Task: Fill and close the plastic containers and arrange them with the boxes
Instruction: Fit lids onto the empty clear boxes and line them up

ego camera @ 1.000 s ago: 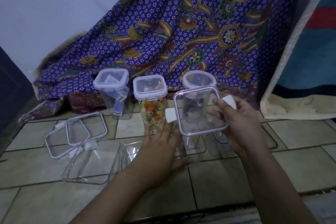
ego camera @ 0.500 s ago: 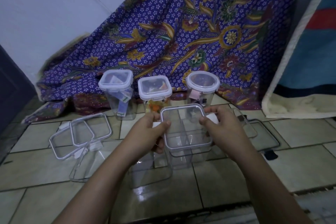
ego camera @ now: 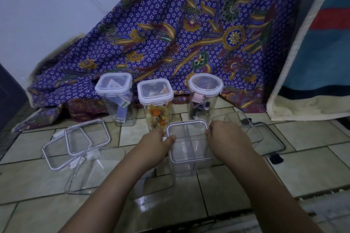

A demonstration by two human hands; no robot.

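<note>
— Down on the tiled floor (ego camera: pixel 236 181), centre: clear square container (ego camera: pixel 189 157), lid (ego camera: pixel 187 128) on top; left hand (ego camera: pixel 157 143) and right hand (ego camera: pixel 227 138) pinching its side clips.

— Behind: three closed containers (ego camera: pixel 155 100) in a row; loose lids (ego camera: pixel 75 143) left; purple floral cloth (ego camera: pixel 189 34) against white wall (ego camera: pixel 47 5).

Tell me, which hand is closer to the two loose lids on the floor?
The left hand. The loose lids lie on the floor off to its left, while the right hand is on the far side of the container both hands hold.
</note>
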